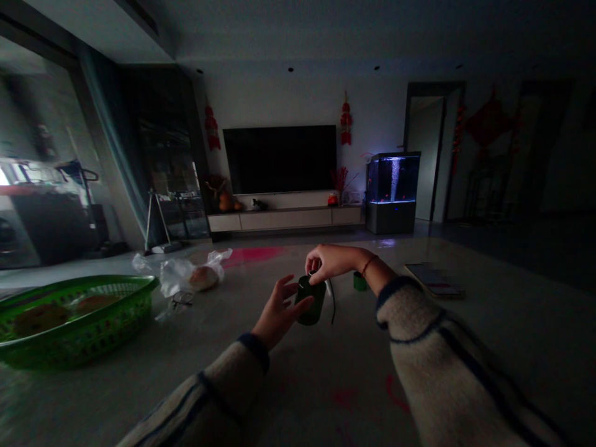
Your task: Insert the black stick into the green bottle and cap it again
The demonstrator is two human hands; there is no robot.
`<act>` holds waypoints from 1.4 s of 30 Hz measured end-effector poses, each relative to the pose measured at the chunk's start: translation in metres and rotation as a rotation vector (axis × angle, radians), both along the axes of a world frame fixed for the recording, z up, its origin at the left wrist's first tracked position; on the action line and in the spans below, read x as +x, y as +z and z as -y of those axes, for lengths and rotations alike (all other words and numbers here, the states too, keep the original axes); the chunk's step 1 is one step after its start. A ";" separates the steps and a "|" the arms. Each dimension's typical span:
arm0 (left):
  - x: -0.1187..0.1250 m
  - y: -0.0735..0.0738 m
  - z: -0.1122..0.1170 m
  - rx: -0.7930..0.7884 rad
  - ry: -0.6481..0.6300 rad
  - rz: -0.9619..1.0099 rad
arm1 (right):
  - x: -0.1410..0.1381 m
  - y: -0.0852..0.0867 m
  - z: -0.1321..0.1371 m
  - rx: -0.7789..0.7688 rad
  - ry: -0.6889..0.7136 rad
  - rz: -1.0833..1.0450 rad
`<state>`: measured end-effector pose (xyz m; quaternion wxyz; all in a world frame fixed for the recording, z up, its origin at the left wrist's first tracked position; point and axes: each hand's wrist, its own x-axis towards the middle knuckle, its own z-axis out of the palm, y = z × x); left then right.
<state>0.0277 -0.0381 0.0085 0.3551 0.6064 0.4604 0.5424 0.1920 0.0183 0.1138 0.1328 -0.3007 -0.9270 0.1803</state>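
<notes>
A dark green cylindrical container (311, 308) stands upright in front of me, its opening facing up. My left hand (284, 304) is around its near left side, thumb in front and fingers behind. Over the rim, my right hand (329, 261) is bent down with its fingertips pressed together at the opening; what they pinch is too dark to make out. A thin dark cord (333, 304) hangs down the container's right side. Just beyond my right wrist sits a small green cap-like piece (360, 281).
To the left is a green plastic basket (116, 329) with round brownish items inside. Near it lie a clear plastic bag (174, 273) with a round brown item (203, 278), and glasses (182, 299). A phone-like flat device (433, 279) lies right. A lit aquarium (393, 180) stands behind.
</notes>
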 end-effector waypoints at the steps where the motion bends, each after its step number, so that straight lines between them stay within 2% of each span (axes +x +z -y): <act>1: -0.002 -0.003 -0.003 0.018 0.039 -0.005 | 0.001 -0.002 -0.003 -0.001 -0.025 0.003; 5: -0.007 -0.010 -0.010 0.037 0.090 -0.008 | 0.002 -0.012 -0.015 0.006 -0.171 0.008; 8: -0.008 -0.012 -0.013 0.043 0.114 -0.010 | 0.000 -0.020 -0.022 0.069 -0.270 -0.016; 11: -0.009 -0.014 -0.015 0.044 0.161 -0.004 | -0.002 -0.028 -0.028 0.126 -0.330 -0.049; 16: -0.013 -0.018 -0.021 0.035 0.208 0.010 | -0.006 -0.037 -0.035 0.133 -0.383 -0.079; 27: -0.015 -0.025 -0.027 0.067 0.195 0.038 | -0.022 -0.046 -0.035 0.192 -0.362 -0.101; 30: -0.016 -0.026 -0.027 0.069 0.175 0.037 | -0.018 -0.047 -0.038 0.077 -0.325 -0.140; 35: -0.014 -0.022 -0.025 0.048 0.184 0.049 | 0.001 -0.048 -0.044 -0.260 -0.213 -0.154; 42: -0.014 -0.018 -0.022 0.039 0.180 0.020 | 0.006 -0.071 -0.061 -0.287 -0.047 -0.183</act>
